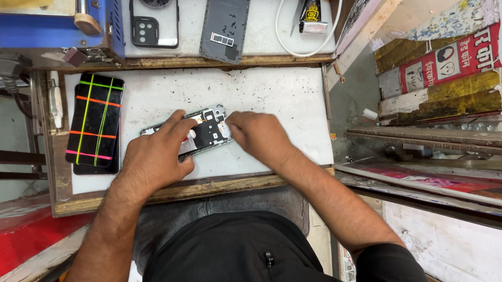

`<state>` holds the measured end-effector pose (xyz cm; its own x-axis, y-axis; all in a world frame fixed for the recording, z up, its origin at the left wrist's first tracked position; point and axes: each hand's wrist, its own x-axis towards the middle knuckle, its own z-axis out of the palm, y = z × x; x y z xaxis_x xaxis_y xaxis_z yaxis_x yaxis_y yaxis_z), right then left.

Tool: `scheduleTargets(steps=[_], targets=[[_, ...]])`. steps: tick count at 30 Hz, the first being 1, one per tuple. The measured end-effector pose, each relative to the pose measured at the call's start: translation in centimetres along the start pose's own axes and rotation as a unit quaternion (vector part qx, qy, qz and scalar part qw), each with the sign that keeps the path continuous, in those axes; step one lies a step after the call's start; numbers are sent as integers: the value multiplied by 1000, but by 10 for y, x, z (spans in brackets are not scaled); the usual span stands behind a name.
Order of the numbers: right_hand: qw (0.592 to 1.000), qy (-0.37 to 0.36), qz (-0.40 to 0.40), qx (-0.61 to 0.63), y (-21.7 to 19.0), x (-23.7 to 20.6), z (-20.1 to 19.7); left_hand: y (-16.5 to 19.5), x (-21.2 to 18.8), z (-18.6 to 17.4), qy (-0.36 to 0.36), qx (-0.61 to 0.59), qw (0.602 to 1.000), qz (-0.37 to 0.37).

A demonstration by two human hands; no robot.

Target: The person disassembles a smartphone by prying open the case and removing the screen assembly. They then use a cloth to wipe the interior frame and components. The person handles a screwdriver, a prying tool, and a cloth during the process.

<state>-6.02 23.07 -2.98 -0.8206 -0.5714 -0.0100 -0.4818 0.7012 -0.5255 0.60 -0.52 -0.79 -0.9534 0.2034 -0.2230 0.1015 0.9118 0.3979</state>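
2 hands (203, 145) on opened phone (198, 132), left (158, 155) pressing, right (258, 137) at its edge

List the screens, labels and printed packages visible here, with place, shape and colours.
Phone screen: left of the left hand, a black rectangle with green, orange and pink lines.
Glue bottle: upper shelf, small and black with a yellow label.
Printed board: upper right, red and white with yellow edges.

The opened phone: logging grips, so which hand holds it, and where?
Left hand pins the opened phone at its lower end; right hand touches its upper corner.
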Motion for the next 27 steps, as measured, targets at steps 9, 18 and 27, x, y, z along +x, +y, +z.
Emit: scheduleTargets(steps=[9, 18, 27], targets=[[998, -6, -44, -46, -6, -10, -6, 0, 1, 1, -34, 9, 999, -23], [922, -112, -122, -350, -37, -1, -8, 2, 0, -2, -18, 0, 1000, -13], [887, -153, -143, -412, -38, 17, 2, 1, 1, -1, -33, 8, 999, -18]])
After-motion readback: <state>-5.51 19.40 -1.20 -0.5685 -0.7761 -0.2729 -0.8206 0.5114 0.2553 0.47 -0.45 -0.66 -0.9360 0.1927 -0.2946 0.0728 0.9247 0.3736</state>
